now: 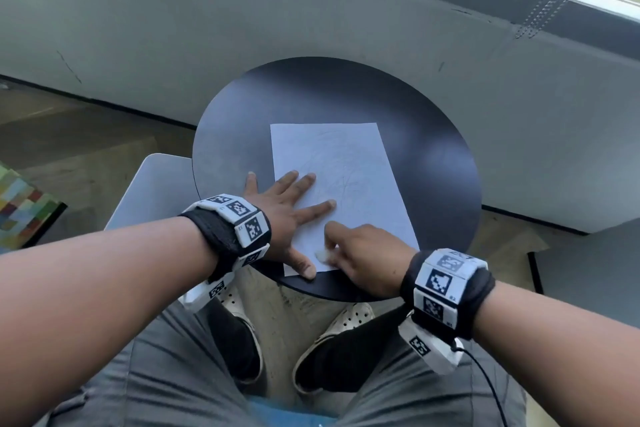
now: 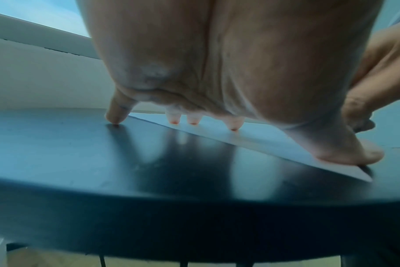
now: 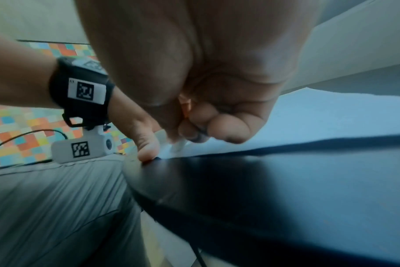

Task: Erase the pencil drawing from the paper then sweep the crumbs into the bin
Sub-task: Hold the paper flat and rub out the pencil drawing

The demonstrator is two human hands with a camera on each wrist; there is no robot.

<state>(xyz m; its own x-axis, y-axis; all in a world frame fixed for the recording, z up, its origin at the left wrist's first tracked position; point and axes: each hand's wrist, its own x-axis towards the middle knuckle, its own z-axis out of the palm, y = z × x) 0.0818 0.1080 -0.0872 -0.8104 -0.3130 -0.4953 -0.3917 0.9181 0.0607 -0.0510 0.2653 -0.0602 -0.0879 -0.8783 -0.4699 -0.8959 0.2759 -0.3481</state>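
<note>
A white sheet of paper lies on a round black tabletop, its near left corner reaching almost to the tabletop's near rim, while bare black surface shows beyond its far edge and to its right. Faint pencil lines cross the middle of the sheet. The left hand is spread flat with straight fingers: 3 fingertips press on the paper's left half, the little finger touches the bare tabletop just past the paper's left edge, and the thumb pins the near left corner (the left wrist view shows that corner lying flat under the thumb). The right hand is clenched around a small white eraser, pinched between thumb and curled fingers, with the index finger pointing forward over the sheet. The eraser touches the paper close to its near edge, just beside the left thumb. The right half and far part of the paper are uncovered. Beside the tabletop on the left, a pale grey surface sits lower down; its nature cannot be told.
</note>
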